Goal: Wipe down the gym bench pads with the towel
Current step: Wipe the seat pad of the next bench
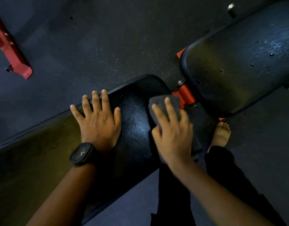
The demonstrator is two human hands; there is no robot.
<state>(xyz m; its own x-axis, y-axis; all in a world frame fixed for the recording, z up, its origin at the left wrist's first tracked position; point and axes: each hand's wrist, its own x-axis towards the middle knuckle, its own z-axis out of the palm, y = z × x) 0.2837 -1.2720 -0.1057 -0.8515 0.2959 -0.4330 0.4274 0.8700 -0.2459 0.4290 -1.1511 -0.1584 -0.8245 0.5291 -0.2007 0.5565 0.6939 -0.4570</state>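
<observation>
A long black bench pad (42, 160) runs from the lower left toward the centre, its end wet and shiny. My left hand (98, 121) lies flat on it with fingers spread, a black watch on the wrist. My right hand (173, 132) presses a folded dark grey towel (160, 103) onto the pad's right end, fingers straight over the cloth, thumb beside its near edge. A second black pad (238, 66) sits at the upper right, speckled with droplets.
An orange-red hinge bracket (186, 95) joins the two pads. A red metal frame foot (11, 54) stands on the dark rubber floor (108, 38) at the upper left. My bare foot (221, 134) and dark trouser legs are at the lower right.
</observation>
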